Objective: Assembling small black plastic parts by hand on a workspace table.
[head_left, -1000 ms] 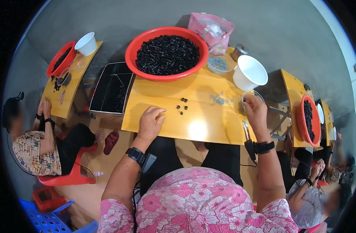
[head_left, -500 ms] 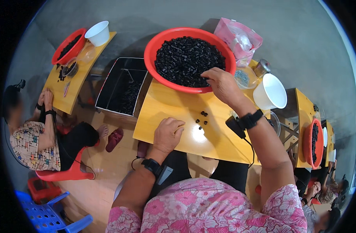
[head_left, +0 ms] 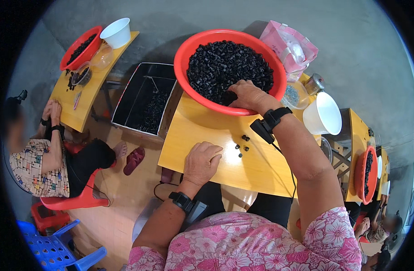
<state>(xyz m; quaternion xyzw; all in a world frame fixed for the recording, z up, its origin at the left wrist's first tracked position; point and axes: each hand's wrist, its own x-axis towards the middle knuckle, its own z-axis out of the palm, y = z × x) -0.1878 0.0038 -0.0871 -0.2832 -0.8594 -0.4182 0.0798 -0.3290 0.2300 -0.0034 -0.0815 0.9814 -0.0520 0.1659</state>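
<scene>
My right hand (head_left: 248, 95) reaches over the near rim of a red basin (head_left: 207, 104) and curls its fingers round some of the small black parts (head_left: 227, 65) heaped inside. Its fingertips are partly lost among the parts. On the yellow table (head_left: 189, 122), left of the middle, rests my left hand (head_left: 201, 163), its fingers bent inward and the thumb pointing right. The inside of that hand is hidden. Several loose black parts (head_left: 246, 148) lie on the tabletop to its right.
Beyond the right forearm stand a white tub (head_left: 323, 114), a clear bowl (head_left: 296, 95) of small grey bits, a metal tin (head_left: 314, 84) and a pink bag (head_left: 286, 43). A black-lined box (head_left: 134, 106) sits left of the table. Another person (head_left: 44, 158) sits at a table farther left.
My right hand has moved from above the parts, pinched at the basin's right side, down and left into the heap. My left hand stays on the table. The view has shifted slightly.
</scene>
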